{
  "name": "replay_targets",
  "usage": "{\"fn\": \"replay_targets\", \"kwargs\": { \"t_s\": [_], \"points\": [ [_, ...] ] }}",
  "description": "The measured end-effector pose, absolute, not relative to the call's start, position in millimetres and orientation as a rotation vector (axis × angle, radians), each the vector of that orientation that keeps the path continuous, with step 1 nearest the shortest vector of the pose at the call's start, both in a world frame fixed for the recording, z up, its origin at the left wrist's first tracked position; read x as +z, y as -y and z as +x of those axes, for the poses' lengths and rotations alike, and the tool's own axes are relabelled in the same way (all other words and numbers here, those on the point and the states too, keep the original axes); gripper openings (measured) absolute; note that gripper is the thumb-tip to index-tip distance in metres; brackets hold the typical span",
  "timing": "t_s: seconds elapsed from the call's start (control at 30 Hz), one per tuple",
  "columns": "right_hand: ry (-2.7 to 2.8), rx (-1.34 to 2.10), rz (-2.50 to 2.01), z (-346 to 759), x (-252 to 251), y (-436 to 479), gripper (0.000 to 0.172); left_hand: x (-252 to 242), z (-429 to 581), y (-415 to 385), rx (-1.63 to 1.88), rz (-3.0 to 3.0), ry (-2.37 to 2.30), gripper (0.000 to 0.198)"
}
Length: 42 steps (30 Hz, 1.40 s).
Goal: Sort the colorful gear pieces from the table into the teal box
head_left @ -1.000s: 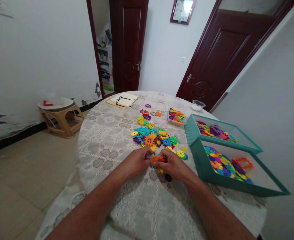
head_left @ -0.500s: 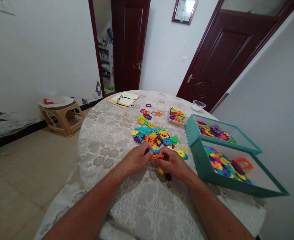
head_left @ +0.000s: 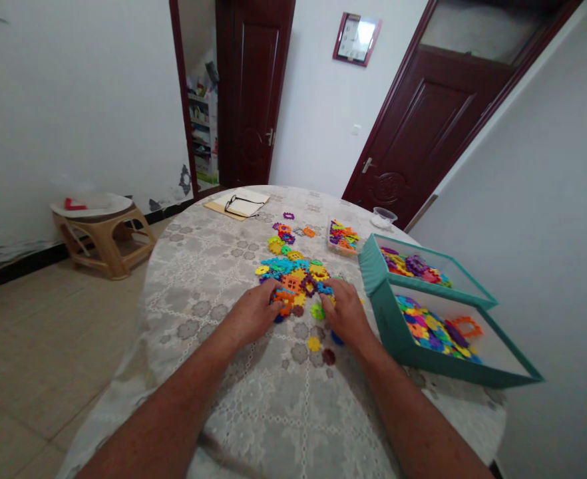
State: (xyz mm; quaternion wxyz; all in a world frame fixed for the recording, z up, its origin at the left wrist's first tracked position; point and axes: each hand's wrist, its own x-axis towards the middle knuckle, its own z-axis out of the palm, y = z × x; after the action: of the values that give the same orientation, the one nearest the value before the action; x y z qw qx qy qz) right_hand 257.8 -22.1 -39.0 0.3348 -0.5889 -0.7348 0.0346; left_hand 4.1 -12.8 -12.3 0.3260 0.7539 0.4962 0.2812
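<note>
Left hand (head_left: 253,314): grip pinched on orange cluster (head_left: 285,303), at near edge of tile pile (head_left: 293,266) on counter (head_left: 208,273). Right hand (head_left: 344,314) palm-down just beside; cannot tell whether its grip holds anything.

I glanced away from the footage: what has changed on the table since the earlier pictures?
The left hand and right hand moved forward, from the bare tablecloth to the near edge of the pile of plastic pieces. The orange piece they pinched together is now with the left hand alone; the right hand let go and lies open on the pile. The teal boxes and the glasses stayed put.
</note>
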Motion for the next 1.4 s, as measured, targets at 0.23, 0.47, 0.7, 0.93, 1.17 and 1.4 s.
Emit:
{"fn": "replay_targets", "kwargs": {
  "t_s": [0.23, 0.47, 0.7, 0.93, 1.17, 1.4],
  "points": [
    [1.953, -0.119, -1.88, 273.5, -60.7, 0.1, 0.041, -11.6, 1.4, 14.6, 0.728, 2.015, -1.28, 0.016],
    [2.044, -0.036, -1.864, 276.2, -58.3, 9.6, 0.041, -4.9, 0.0, 19.2, 0.7, 2.001, -1.22, 0.014],
    [2.042, -0.002, -1.59, 281.1, -45.9, 22.5, 0.053, -2.4, -2.5, 21.7, 0.714, 1.971, -1.151, 0.011],
    [1.974, 0.063, -1.381, 269.2, -23.3, 31.9, 0.052, -9.0, -1.8, 18.9, 0.756, 1.801, -1.045, 0.016],
    [2.061, 0.399, -1.107, 236.5, -29.6, 47.0, 0.05, 0.6, 2.8, 22.6, 0.763, 1.557, -0.926, 0.024],
    [1.982, 0.54, -1.139, 232.1, -36.4, 50.3, 0.051, 13.8, -4.8, 22.5, 0.749, 1.506, -0.892, 0.027]
  ]
}}
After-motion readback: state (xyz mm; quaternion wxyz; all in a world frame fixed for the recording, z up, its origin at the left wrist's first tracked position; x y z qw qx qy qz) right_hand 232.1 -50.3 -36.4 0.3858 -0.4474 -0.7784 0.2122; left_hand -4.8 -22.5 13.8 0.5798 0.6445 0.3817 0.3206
